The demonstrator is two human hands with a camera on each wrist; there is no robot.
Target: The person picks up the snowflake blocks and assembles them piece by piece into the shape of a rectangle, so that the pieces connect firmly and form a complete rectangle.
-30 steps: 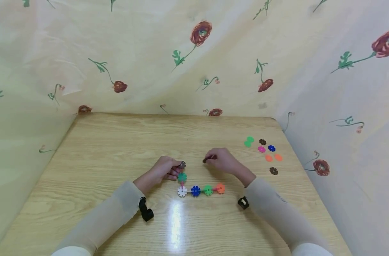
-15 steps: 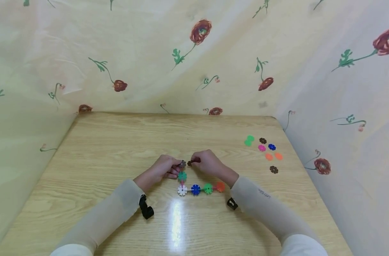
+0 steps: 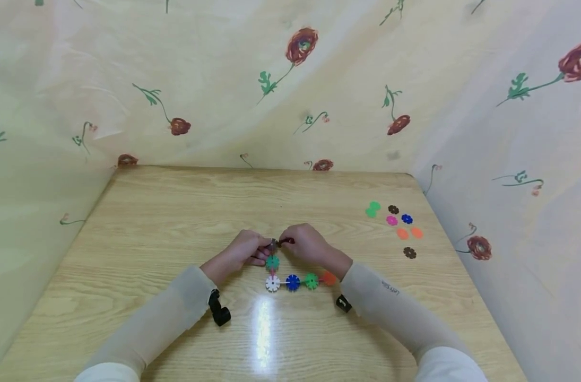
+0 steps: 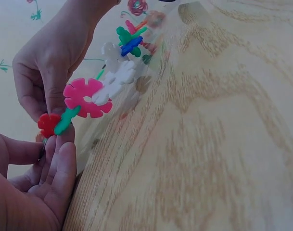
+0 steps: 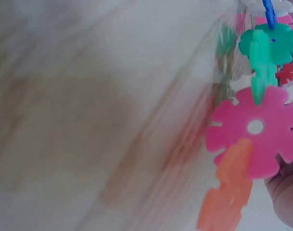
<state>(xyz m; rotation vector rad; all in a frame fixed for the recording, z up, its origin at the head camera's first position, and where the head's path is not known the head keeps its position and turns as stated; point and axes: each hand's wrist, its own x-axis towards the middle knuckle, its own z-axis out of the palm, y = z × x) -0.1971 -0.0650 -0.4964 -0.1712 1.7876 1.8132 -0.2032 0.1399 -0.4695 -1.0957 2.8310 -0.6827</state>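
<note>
My left hand [image 3: 244, 248] pinches a dark brown notched disc [image 3: 273, 245] at the far end of an L-shaped chain of snowflake discs. My right hand [image 3: 308, 245] pinches another dark disc [image 3: 287, 241] edge-on, right up against the first one; whether the two are joined I cannot tell. Down the chain run a red disc [image 4: 48, 124], a teal disc [image 3: 272, 262], a pink disc [image 4: 83, 96] and a white disc [image 3: 272, 283]. From there it turns right through a blue disc [image 3: 292, 282] and a green disc [image 3: 311, 280] to an orange disc [image 3: 329, 278].
Loose discs lie at the table's back right: overlapping light green discs [image 3: 373, 209], brown discs [image 3: 409, 252], a pink one [image 3: 391, 220], a blue one [image 3: 407, 218] and orange ones [image 3: 402, 233]. Flowered cloth [image 3: 214, 79] walls the wooden table [image 3: 185, 196] at the back and sides.
My right hand has moved left with its dark disc, from apart to meeting the brown disc in my left hand. The left hand has stayed in place.
</note>
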